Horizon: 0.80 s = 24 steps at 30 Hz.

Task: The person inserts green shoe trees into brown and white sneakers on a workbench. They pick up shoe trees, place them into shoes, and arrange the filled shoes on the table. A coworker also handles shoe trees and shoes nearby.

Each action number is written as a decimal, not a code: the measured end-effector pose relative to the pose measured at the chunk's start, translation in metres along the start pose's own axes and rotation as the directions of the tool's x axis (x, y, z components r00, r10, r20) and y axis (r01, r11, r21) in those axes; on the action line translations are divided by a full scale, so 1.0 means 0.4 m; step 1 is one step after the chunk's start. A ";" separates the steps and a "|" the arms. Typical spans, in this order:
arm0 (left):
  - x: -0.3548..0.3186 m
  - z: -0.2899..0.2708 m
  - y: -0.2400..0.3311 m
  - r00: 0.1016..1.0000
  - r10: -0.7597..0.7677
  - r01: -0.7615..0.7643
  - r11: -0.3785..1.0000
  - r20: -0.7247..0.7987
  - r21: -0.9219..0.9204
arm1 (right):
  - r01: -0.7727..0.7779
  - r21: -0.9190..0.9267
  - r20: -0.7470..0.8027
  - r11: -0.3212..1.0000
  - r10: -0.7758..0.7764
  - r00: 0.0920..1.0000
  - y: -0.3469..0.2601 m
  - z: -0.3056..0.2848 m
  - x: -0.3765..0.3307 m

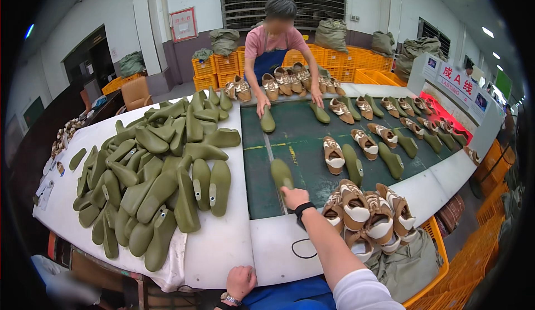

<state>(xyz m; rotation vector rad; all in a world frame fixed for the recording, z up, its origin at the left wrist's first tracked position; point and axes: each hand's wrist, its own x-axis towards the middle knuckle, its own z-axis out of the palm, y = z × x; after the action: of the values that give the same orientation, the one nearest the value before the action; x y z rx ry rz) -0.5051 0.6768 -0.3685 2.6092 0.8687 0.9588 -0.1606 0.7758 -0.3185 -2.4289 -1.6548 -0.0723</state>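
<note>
My right hand (293,197) reaches out over the near end of the dark green conveyor belt (295,143) and is closed on the heel of an olive-green shoe last (281,173) lying on the belt. My left hand (241,281) rests on the near edge of the white table (223,243), fingers curled on the rim, holding nothing. A big pile of olive-green shoe lasts (161,170) lies on the table to my left. A heap of tan and white shoes (368,215) sits just right of my right wrist.
Across the belt a person in a pink shirt and blue apron sets down lasts (268,120) with both hands. Shoes and lasts (368,143) lie spaced along the belt. Orange crates (340,59) stand behind, another crate (440,276) at lower right.
</note>
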 end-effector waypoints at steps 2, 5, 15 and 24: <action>0.004 -0.002 0.001 0.999 0.025 -0.025 1.000 -0.038 -0.002 | -0.022 0.011 0.027 1.000 0.022 0.999 0.055 0.019 0.030; 0.006 -0.001 0.000 0.998 0.024 -0.024 1.000 -0.053 -0.009 | -0.009 0.060 0.096 0.998 0.003 0.995 0.087 0.032 0.060; 0.000 0.006 -0.006 0.997 0.052 -0.051 0.999 -0.058 0.012 | 0.070 0.100 0.217 0.993 -0.090 0.972 0.064 -0.018 -0.004; -0.004 0.008 -0.021 1.000 0.020 -0.019 0.997 0.015 -0.069 | 0.213 0.401 0.001 0.891 -0.233 0.973 -0.072 -0.171 -0.215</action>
<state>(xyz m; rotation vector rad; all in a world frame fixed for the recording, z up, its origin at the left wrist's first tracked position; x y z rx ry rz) -0.5080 0.6826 -0.3752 2.5680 0.7939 0.9548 -0.2140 0.6941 -0.2607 -1.9487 -1.7602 0.2691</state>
